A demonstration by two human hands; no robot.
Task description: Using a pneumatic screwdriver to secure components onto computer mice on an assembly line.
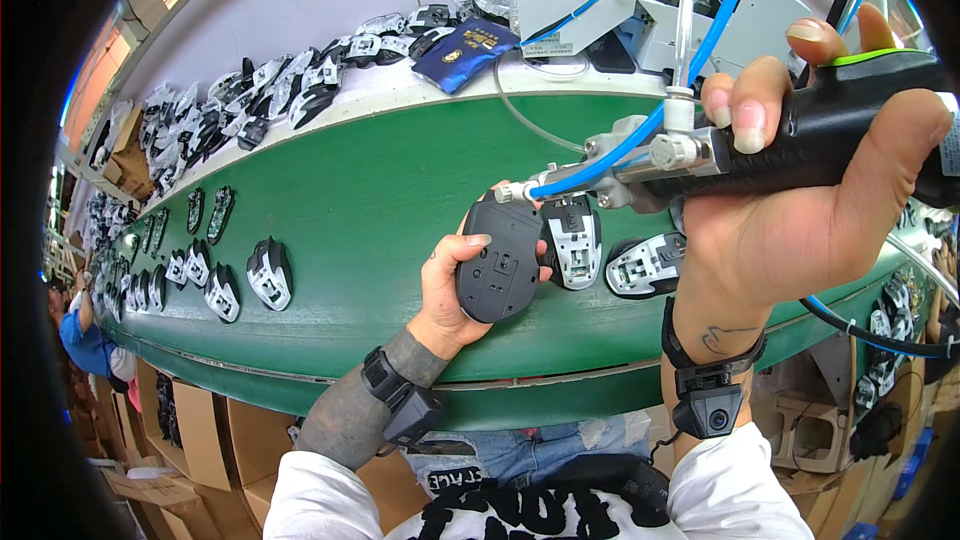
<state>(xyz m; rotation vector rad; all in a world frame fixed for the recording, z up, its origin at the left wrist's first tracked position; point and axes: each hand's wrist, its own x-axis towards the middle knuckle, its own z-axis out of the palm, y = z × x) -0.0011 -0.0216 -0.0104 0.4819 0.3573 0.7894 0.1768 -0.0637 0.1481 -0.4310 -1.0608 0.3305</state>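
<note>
My left hand (443, 290) grips a black computer mouse (498, 275), its underside turned up and the thumb lying across its edge. My right hand (810, 215) is wrapped round a black powered screwdriver (790, 135) with a metal front end, a clear tube and a blue air hose (600, 168). The tool's tip end lies over the top edge of the mouse; whether they touch I cannot tell. Just right of the mouse, two black-and-white mouse shells (575, 245) (645, 265) rest on the green belt (370, 190), one partly behind my right wrist.
More mouse shells (269, 275) and small dark parts (220, 215) stand along the belt at left. A white ledge (390, 85) behind carries piled shells, a blue booklet (465, 53) and a white box (560, 25). Cardboard boxes (200, 430) stand below; another person (88, 340) is at far left.
</note>
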